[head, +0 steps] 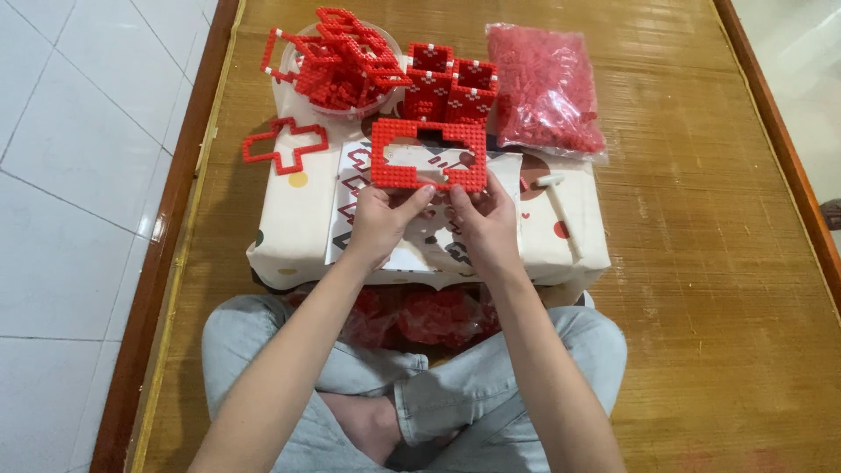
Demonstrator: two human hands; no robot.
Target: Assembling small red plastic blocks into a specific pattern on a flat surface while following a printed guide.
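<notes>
A red rectangular frame built of small bricks [427,154] is held up over a printed sheet [368,188] on a white patterned cushion [289,219]. My left hand [382,221] grips its lower left edge and my right hand [484,219] grips its lower right edge, thumbs on the bottom bar. The frame has a notch in its top bar and an open middle.
Behind the frame stand red brick boxes [448,86], a clear bowl [302,39] piled with red cross-shaped frames, and a plastic bag of red bricks [545,88]. One red cross frame [285,144] lies left; a small white hammer [559,203] lies right. More red bags [429,315] rest at my crossed legs.
</notes>
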